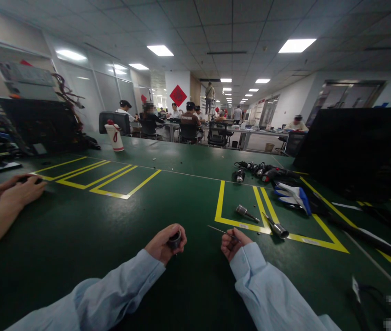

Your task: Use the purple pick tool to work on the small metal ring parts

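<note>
My left hand (166, 246) is closed around a dark, round metal part (174, 240), whose open end faces up; its exact kind I cannot make out. Held by the fingers of my right hand (235, 243) is a thin metal rod (220, 230), its tip pointing left toward the other hand. A gap of bare table separates the two hands. Beyond my right hand lie two metal cylinders with narrow shafts, one (242, 211) inside the yellow tape outline and another (280, 231) across the tape.
Another person's hands (23, 191) hold a small dark object at left. A white cup (114, 136) stands farther back. Dark tool parts (259, 170) and a blue-white glove (293, 197) lie at right on the green table (181, 202). Black panels (350, 151) rise at right.
</note>
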`<state>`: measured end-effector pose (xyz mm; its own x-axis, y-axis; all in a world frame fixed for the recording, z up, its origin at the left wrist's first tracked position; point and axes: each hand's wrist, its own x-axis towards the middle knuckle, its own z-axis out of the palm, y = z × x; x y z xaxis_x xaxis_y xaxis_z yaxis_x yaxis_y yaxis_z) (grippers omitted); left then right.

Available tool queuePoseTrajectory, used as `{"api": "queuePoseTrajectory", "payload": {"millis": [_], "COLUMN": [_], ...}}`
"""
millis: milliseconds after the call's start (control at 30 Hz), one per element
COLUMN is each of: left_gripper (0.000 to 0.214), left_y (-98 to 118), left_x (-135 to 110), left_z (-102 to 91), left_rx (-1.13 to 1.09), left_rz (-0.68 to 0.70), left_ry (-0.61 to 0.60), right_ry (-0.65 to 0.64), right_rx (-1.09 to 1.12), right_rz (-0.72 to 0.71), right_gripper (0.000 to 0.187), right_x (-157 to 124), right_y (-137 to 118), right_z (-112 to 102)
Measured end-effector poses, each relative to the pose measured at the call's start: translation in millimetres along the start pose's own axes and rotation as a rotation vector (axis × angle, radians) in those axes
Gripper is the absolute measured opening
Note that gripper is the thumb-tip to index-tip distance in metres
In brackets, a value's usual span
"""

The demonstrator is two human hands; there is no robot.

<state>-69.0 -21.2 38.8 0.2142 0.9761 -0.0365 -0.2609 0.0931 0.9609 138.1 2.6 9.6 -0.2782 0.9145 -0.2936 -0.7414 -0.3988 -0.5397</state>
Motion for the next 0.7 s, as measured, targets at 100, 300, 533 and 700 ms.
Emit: {"api": "queuePoseTrajectory", "payload": {"millis": [100, 300, 533, 700], "left_gripper": [0.03, 0.025, 0.024, 0.028], "left_y": [-3, -10, -18, -15], "left_x": [-6, -25, -33, -32], "left_z": [3.9, 18.4, 29.0, 27.9], "left_rx": [0.172, 0.828, 1.34, 1.532], "left_rz": [0.081, 0.338, 0.573, 0.599], "left_ry": [-0.088, -0.226, -0.342, -0.407], "right_ry": [0.026, 0.013, -0.034, -0.056], "right_rx": [-0.009, -0.051, -0.106, -0.14], "right_rz": [0.01, -0.035, -0.089, -0.114], "right_gripper": [0.026, 0.019, 0.012, 0.013], "right_x": [-1, -1, 1, 3], "right_y": [0, 2, 5, 7], "right_z": [1, 1, -1, -3]}}
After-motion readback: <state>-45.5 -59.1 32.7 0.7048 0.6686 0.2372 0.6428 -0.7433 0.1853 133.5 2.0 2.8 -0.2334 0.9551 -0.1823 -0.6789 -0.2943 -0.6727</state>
